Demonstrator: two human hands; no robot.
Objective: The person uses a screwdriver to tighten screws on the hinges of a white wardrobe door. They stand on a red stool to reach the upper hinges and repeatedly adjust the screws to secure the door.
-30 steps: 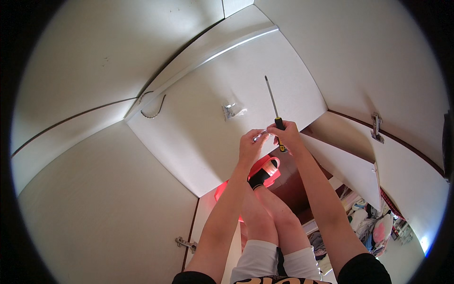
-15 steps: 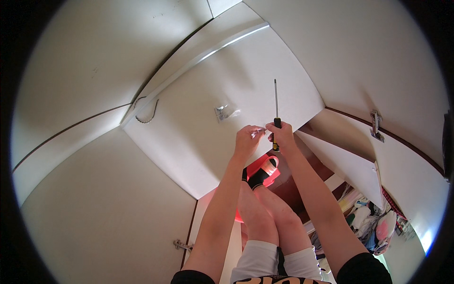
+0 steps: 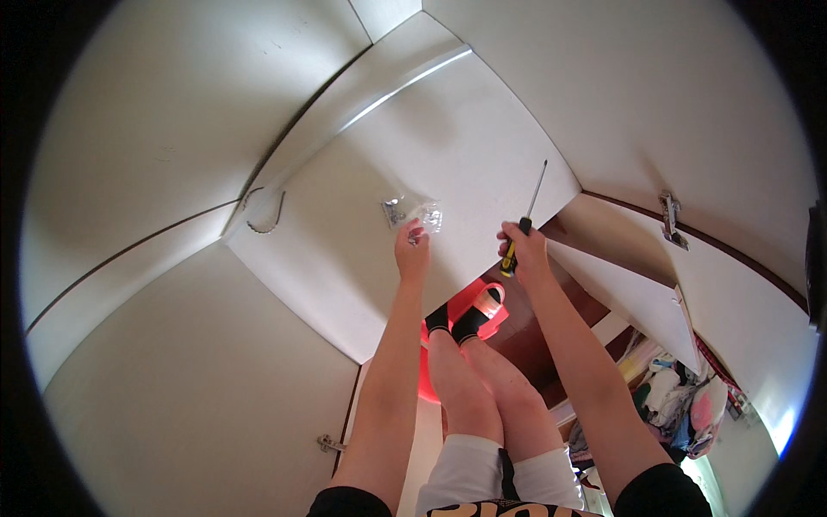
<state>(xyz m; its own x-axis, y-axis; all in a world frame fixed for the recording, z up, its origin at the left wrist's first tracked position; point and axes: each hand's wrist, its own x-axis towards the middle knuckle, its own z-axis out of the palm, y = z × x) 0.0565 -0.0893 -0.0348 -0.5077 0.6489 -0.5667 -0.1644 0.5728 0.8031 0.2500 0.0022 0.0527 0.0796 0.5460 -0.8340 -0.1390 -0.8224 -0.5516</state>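
Left hand [image 3: 413, 248] is raised to the white panel [image 3: 482, 146], fingers pinched on the lower edge of a small clear plastic bag [image 3: 412, 211]. Bag is crumpled and see-through, lying flat against the panel face, with small metal hardware pieces inside; the clearest 1 sits in the bag's left corner, exact type too small to tell. Right hand [image 3: 522, 250] is closed in a fist around the handle of a screwdriver [image 3: 525, 215]. Screwdriver has a yellow-and-black handle and a long thin metal shaft, pointing up and slightly right, tip ending over the panel near its right edge; whether the tip touches the panel I can't tell. The 2 hands are near each other, not touching. Thin wire hook [image 3: 265, 213] hangs at the panel's left corner, well apart from the bag. Below the hands: bare legs and a red plastic stool [image 3: 469, 303]. Metal hinge [image 3: 671, 216] sits on the right cabinet wall.
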